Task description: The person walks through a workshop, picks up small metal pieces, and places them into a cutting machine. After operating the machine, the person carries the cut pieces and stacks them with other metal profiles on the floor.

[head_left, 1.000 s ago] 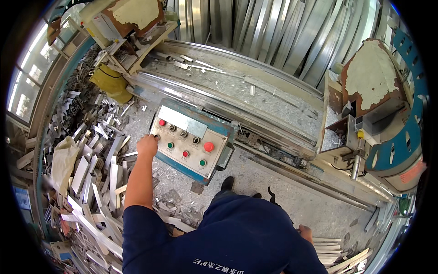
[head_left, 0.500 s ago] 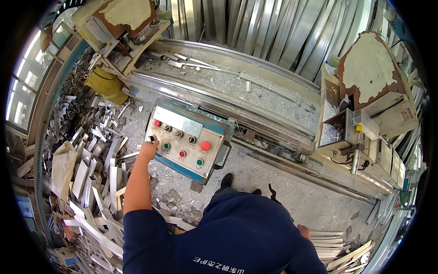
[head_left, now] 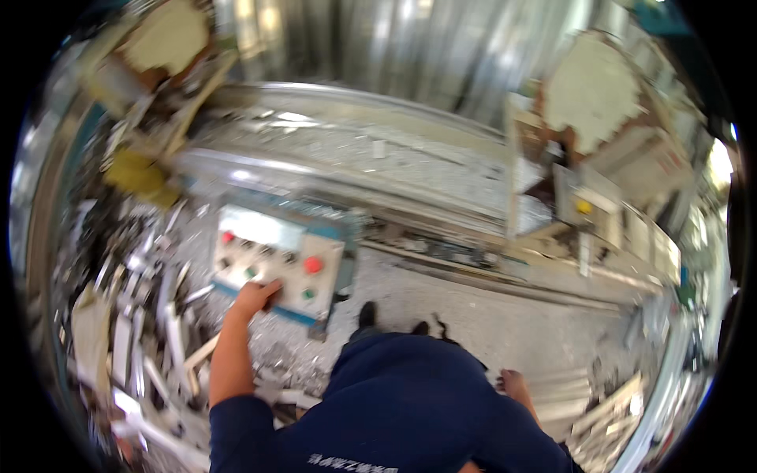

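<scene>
Left hand (head_left: 254,297) rests with fingers curled on the control panel (head_left: 277,264), a grey box with red and green buttons; metal offcuts (head_left: 142,347) litter the concrete floor (head_left: 473,315).

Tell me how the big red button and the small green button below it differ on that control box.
The red button is clearly larger than the green button. The red one sits higher on the control box, the green one nearer its lower edge. The left hand is closer to the green one, touching neither. Both are round, on the same pale panel.
</scene>
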`<act>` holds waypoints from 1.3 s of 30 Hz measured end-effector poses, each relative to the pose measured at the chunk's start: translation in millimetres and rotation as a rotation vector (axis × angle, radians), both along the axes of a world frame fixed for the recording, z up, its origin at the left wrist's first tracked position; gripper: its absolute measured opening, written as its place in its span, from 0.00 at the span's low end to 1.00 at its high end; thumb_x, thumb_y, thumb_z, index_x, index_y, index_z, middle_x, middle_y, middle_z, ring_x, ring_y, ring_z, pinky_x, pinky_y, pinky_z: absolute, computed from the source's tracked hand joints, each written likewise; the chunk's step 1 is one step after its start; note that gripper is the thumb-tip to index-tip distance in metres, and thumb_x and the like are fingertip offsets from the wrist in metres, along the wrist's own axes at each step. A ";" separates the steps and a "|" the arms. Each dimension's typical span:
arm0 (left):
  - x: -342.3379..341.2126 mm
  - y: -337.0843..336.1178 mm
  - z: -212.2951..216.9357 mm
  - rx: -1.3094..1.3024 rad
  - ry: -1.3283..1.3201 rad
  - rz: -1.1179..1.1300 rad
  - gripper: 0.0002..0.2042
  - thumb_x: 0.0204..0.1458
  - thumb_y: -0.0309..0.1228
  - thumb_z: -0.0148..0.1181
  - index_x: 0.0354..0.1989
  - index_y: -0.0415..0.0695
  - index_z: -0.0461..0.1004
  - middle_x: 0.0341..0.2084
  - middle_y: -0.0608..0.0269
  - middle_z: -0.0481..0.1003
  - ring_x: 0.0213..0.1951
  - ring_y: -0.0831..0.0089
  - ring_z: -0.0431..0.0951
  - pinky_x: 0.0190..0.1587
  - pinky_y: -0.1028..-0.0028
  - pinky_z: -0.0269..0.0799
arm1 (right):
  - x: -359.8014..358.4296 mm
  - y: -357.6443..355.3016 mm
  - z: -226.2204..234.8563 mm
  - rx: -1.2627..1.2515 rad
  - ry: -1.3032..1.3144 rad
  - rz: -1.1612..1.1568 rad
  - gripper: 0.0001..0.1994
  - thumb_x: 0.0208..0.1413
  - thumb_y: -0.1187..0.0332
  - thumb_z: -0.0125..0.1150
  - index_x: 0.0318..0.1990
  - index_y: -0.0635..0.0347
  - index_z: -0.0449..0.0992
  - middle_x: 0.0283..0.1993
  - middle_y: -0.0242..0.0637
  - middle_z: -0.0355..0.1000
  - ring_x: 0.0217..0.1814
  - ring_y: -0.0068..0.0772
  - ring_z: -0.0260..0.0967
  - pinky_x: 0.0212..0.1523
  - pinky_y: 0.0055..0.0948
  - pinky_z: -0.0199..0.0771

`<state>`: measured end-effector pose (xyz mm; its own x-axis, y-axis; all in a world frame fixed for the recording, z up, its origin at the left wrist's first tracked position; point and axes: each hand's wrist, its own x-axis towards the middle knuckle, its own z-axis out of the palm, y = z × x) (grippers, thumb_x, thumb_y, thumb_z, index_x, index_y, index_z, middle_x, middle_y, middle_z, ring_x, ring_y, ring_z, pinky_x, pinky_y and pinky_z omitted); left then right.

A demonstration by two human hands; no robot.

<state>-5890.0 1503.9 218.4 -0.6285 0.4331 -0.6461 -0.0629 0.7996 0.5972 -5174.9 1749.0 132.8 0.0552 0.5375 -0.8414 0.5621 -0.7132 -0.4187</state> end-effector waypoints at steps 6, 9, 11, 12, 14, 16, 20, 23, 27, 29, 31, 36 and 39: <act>-3.2 5.4 -22.1 0.036 -0.007 0.010 0.18 0.52 0.37 0.59 0.15 0.36 0.72 0.09 0.60 0.69 0.10 0.71 0.68 0.13 0.69 0.60 | -16.2 10.4 8.4 0.012 -0.140 0.068 0.20 0.57 0.57 0.55 0.47 0.66 0.75 0.37 0.37 0.77 0.30 0.30 0.74 0.32 0.33 0.76; -9.6 4.4 -26.5 -0.003 0.029 -0.087 0.17 0.51 0.36 0.58 0.15 0.35 0.73 0.09 0.59 0.69 0.11 0.69 0.70 0.14 0.69 0.62 | -18.2 -6.2 5.6 -0.006 -0.173 0.082 0.21 0.57 0.56 0.55 0.48 0.65 0.75 0.38 0.36 0.77 0.31 0.30 0.74 0.33 0.32 0.76; -14.8 -1.4 -32.1 -0.032 0.069 -0.143 0.17 0.51 0.36 0.58 0.16 0.35 0.73 0.09 0.59 0.70 0.11 0.68 0.70 0.15 0.69 0.64 | -25.0 -4.7 10.3 -0.019 -0.183 0.092 0.21 0.57 0.55 0.55 0.49 0.65 0.75 0.38 0.37 0.77 0.32 0.30 0.74 0.34 0.31 0.76; -16.8 1.3 -26.0 -0.050 0.081 -0.158 0.17 0.51 0.36 0.57 0.15 0.35 0.73 0.09 0.59 0.70 0.11 0.68 0.71 0.16 0.68 0.65 | -31.0 -5.6 14.3 -0.022 -0.179 0.091 0.22 0.57 0.55 0.55 0.49 0.66 0.74 0.39 0.37 0.77 0.32 0.30 0.74 0.34 0.31 0.76; -10.2 29.3 16.6 -0.204 0.088 -0.352 0.18 0.50 0.38 0.58 0.16 0.34 0.74 0.10 0.57 0.72 0.12 0.66 0.73 0.18 0.65 0.67 | -29.3 -1.1 18.0 -0.003 -0.160 0.068 0.22 0.57 0.55 0.56 0.49 0.67 0.74 0.39 0.38 0.76 0.32 0.31 0.75 0.34 0.30 0.76; -12.5 63.0 44.1 -0.300 0.341 -0.646 0.18 0.47 0.41 0.62 0.20 0.35 0.75 0.14 0.50 0.74 0.19 0.59 0.77 0.25 0.62 0.70 | -14.2 21.4 27.4 0.046 -0.126 0.061 0.22 0.56 0.56 0.58 0.49 0.68 0.74 0.40 0.39 0.76 0.33 0.32 0.75 0.35 0.30 0.77; 23.1 164.5 63.2 0.192 0.512 -0.543 0.16 0.40 0.38 0.68 0.28 0.37 0.75 0.23 0.49 0.76 0.28 0.55 0.77 0.32 0.63 0.71 | 13.1 110.6 79.3 0.329 -0.165 -0.022 0.26 0.52 0.61 0.64 0.54 0.68 0.69 0.41 0.43 0.75 0.35 0.31 0.73 0.33 0.30 0.77; 90.1 260.5 97.1 0.416 0.560 -0.622 0.23 0.39 0.38 0.70 0.40 0.36 0.74 0.34 0.50 0.78 0.40 0.56 0.79 0.43 0.65 0.73 | 12.7 205.2 113.8 0.604 -0.060 -0.097 0.33 0.50 0.63 0.67 0.61 0.67 0.61 0.46 0.44 0.73 0.38 0.32 0.73 0.34 0.30 0.76; 186.9 407.5 92.8 0.537 0.396 -0.829 0.37 0.41 0.49 0.69 0.57 0.37 0.65 0.53 0.49 0.71 0.56 0.57 0.70 0.58 0.64 0.64 | -0.6 346.0 135.9 0.869 0.156 -0.128 0.42 0.47 0.66 0.69 0.67 0.65 0.50 0.57 0.48 0.66 0.45 0.36 0.71 0.38 0.31 0.75; 240.9 473.8 97.7 0.636 0.334 -0.852 0.41 0.41 0.49 0.69 0.60 0.36 0.61 0.56 0.48 0.68 0.58 0.56 0.68 0.60 0.65 0.63 | -19.5 399.0 164.3 0.928 0.187 -0.123 0.47 0.44 0.67 0.72 0.68 0.65 0.45 0.65 0.50 0.59 0.54 0.41 0.67 0.43 0.36 0.73; 300.3 539.4 99.9 0.702 0.299 -0.861 0.44 0.40 0.49 0.69 0.62 0.36 0.58 0.58 0.46 0.65 0.59 0.55 0.66 0.60 0.65 0.62 | -11.8 461.3 162.9 1.050 0.127 -0.055 0.49 0.43 0.67 0.72 0.69 0.64 0.44 0.66 0.50 0.56 0.59 0.42 0.64 0.47 0.37 0.71; 386.6 625.0 119.8 0.745 0.199 -0.785 0.46 0.37 0.49 0.71 0.62 0.35 0.57 0.57 0.43 0.65 0.59 0.52 0.66 0.60 0.64 0.62 | -44.6 532.4 186.4 1.034 0.136 0.119 0.52 0.38 0.67 0.73 0.69 0.61 0.43 0.66 0.51 0.56 0.64 0.47 0.60 0.60 0.40 0.63; 411.3 665.6 101.3 0.685 0.464 -0.754 0.47 0.35 0.50 0.72 0.62 0.36 0.57 0.56 0.42 0.64 0.59 0.51 0.64 0.60 0.62 0.61 | -28.5 569.1 158.7 1.052 0.194 0.194 0.50 0.36 0.69 0.75 0.68 0.63 0.48 0.65 0.55 0.58 0.62 0.49 0.62 0.56 0.40 0.67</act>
